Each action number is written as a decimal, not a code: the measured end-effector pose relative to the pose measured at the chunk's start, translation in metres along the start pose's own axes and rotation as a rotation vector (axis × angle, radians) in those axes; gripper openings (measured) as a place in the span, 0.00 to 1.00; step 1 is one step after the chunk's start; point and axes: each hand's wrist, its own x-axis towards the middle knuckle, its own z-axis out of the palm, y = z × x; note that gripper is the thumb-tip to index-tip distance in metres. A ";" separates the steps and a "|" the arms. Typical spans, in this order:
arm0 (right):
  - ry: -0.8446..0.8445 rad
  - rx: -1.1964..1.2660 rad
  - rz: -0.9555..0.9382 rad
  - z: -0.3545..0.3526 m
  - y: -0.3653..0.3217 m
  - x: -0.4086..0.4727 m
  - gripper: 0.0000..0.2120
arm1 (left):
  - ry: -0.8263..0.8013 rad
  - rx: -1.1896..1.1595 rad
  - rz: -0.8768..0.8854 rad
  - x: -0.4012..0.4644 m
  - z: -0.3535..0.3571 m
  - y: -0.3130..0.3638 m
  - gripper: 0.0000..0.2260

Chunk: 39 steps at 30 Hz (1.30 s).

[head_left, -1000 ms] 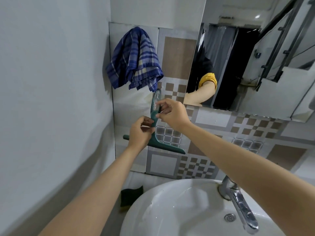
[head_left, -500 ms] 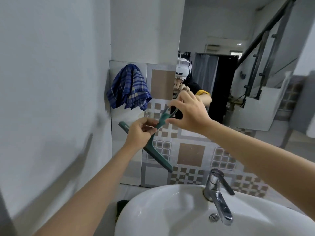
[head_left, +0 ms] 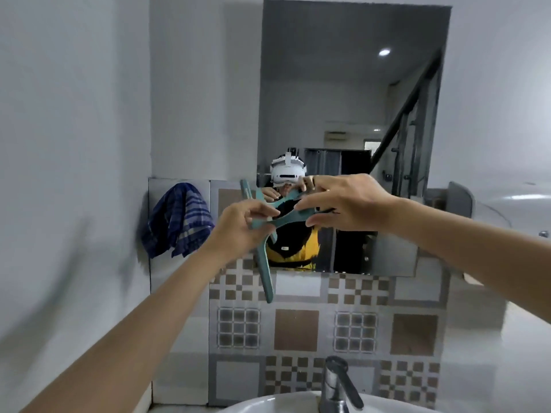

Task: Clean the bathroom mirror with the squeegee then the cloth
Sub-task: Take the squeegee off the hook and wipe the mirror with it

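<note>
Tiled wall: cloth (head_left: 179, 219) hangs beside mirror (head_left: 351, 114); both hands' grip holds squeegee (head_left: 265, 248).

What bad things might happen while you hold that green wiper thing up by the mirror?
The squeegee is pinched only by the fingertips of the left hand and right hand, so it might slip and drop toward the sink and tap below. Its blade stands nearly upright and tilted, so a first swipe on the mirror might leave streaks.
</note>
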 end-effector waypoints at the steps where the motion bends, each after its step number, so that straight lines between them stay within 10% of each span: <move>1: 0.004 -0.028 0.034 -0.009 0.011 0.001 0.17 | 0.048 0.083 0.025 0.009 0.000 0.002 0.10; 7: 0.140 -0.117 0.275 -0.065 0.079 0.027 0.20 | 0.310 0.395 0.207 0.058 -0.011 -0.008 0.15; 20: 0.375 -0.192 0.290 -0.117 0.164 0.138 0.15 | 0.035 0.793 -0.087 0.135 -0.025 -0.063 0.44; 39: 0.289 -0.189 0.293 -0.109 0.194 0.167 0.13 | 0.004 0.872 -0.074 0.135 -0.025 -0.089 0.45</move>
